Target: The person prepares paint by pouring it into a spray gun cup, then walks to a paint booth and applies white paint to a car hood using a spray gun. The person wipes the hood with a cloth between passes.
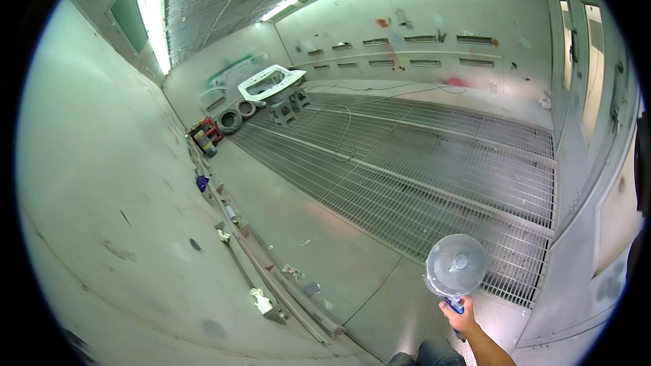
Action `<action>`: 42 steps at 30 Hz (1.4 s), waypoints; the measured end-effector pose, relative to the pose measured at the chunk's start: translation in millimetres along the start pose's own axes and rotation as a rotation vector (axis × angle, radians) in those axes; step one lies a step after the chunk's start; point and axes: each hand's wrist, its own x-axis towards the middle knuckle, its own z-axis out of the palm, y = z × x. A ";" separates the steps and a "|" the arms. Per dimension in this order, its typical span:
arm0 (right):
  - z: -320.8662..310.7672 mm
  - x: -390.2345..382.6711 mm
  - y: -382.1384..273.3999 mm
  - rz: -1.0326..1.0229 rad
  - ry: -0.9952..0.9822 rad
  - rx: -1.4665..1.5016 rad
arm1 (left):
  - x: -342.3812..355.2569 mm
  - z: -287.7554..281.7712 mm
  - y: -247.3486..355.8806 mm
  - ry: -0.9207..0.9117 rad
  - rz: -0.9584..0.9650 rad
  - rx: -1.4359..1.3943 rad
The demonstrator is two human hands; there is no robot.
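Note:
From the lower right my right forearm reaches in, and my right hand (460, 316) is closed round the handle of a spray gun (456, 303) with blue parts. A large round translucent cup (457, 264) sits on top of the gun and hides most of its body. Whatever liquid the cup holds cannot be made out. Beneath the gun lie the pale floor strip and the near edge of the metal floor grating (407, 183). My left hand is out of the picture.
At the far end a white car body panel (271, 85) with a large opening rests on grey stools (282, 114), beside tyres (230, 120) and a red rack (209, 130). A thin hose (350, 125) crosses the grating. Long strips (271, 278) and crumpled scraps line the left wall.

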 end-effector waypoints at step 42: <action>-31.9 104.0 -119.0 -0.078 -1.905 0.023 | -699.1 -404.3 308.2 0.247 -0.856 0.170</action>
